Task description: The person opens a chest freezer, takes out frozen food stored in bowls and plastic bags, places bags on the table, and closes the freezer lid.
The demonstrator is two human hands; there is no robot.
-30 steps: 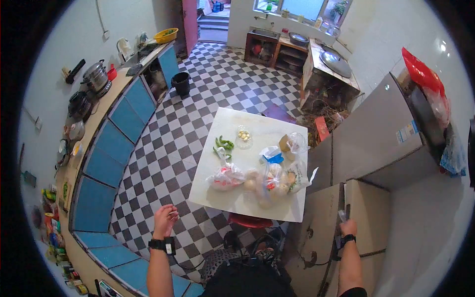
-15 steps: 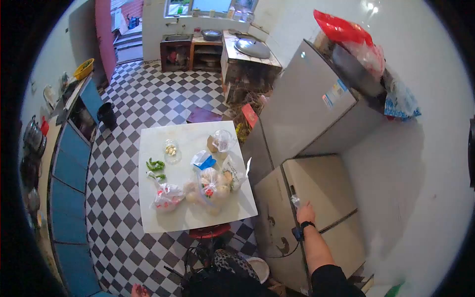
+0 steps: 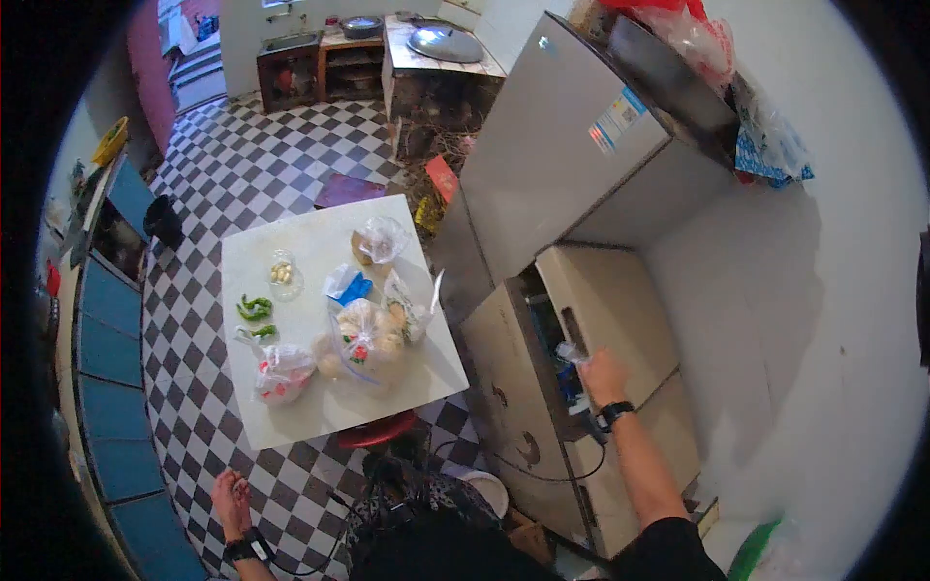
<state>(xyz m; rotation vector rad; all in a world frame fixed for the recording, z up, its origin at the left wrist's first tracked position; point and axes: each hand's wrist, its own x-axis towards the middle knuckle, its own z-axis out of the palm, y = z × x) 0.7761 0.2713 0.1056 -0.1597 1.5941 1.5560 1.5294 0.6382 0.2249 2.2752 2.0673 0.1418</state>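
My right hand [image 3: 604, 376] is closed on the edge of a tan cabinet drawer [image 3: 615, 300], next to a small clear plastic piece [image 3: 572, 352]. A dark gap with blue and white items shows beside that edge. Low on the left, over the checkered floor, my left hand [image 3: 231, 499] has its fingers curled, and what they hold, if anything, is too small to name. On the white table [image 3: 339, 416] lie green peppers [image 3: 255, 309], a dish of garlic [image 3: 282, 274], a red-and-white bag [image 3: 284, 372] and a clear bag of round pale items [image 3: 368, 339].
A grey refrigerator [image 3: 552, 145] stands beyond the drawer, with bags and a dark pan on top. Under the table's near edge is a red stool [image 3: 378, 429]. Blue cabinets [image 3: 116, 387] line the left; a black bin [image 3: 163, 221] stands near them.
The view has turned right. A gap has opened at the drawer edge by my right hand. My left hand has come back into view at the lower left.
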